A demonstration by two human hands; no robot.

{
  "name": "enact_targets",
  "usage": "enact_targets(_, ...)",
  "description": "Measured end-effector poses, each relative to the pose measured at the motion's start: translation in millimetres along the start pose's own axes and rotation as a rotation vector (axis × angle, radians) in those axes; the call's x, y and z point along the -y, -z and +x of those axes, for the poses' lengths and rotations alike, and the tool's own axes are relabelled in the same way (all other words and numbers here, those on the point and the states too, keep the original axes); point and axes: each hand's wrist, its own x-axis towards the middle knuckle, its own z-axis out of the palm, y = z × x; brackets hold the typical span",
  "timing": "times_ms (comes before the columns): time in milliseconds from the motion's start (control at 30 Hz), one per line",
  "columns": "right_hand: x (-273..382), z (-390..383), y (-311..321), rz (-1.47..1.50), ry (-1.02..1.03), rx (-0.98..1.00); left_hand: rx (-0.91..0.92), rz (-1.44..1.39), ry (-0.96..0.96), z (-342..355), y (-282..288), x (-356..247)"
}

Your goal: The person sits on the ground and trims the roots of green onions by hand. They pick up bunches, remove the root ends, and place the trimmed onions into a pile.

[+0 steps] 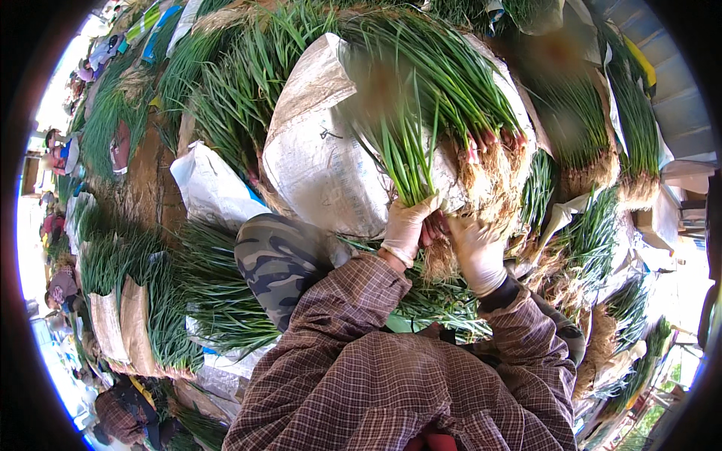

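Note:
My left hand [408, 228], in a pale glove, is closed around a small bunch of spring onions [407, 161]. Their green leaves point up and away from me, while the reddish bulbs [434, 228] and stringy roots [439, 263] hang out below the grip. Close against those bulbs on the right, my gloved right hand [478, 254] has its fingers curled in; what they pinch, if anything, is hidden. Beyond both hands, a larger pile of spring onions [451, 83] lies across a bulging white woven sack [320, 161], its tan roots [489, 177] facing me.
Camouflage-trousered knees [278, 259] flank my hands. More spring onions [214, 289] lie at left, and rooted bundles [583, 143] stand at right. A white sheet [214, 188] lies beside brown ground [150, 195]. Other people [64, 161] are along the far left.

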Motion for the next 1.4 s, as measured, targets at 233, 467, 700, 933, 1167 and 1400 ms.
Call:
enact_targets(233,-64,40,-24,1.020,-0.164,0.191,0.242,-0.259,0.102,-8,-1,16)
enact_targets(467,9,59,0,1.085,-0.389,0.026,-0.009,0.141,0.135,-25,-25,0)
enact_targets(700,5,19,-25,1.631,-0.200,-0.219,0.008,-0.151,0.122,-23,-20,5)
enact_targets(933,-76,-38,17,1.616,-0.082,0.069,-0.032,-0.157,0.032,-14,-12,-16)
enact_targets(1167,-101,13,-9,0.463,-0.141,0.019,0.300,-0.340,0.139,0,0,-14)
enact_targets(1400,-73,114,-21,0.080,-0.011,-0.422,0.302,-0.300,0.169,11,7,-4)
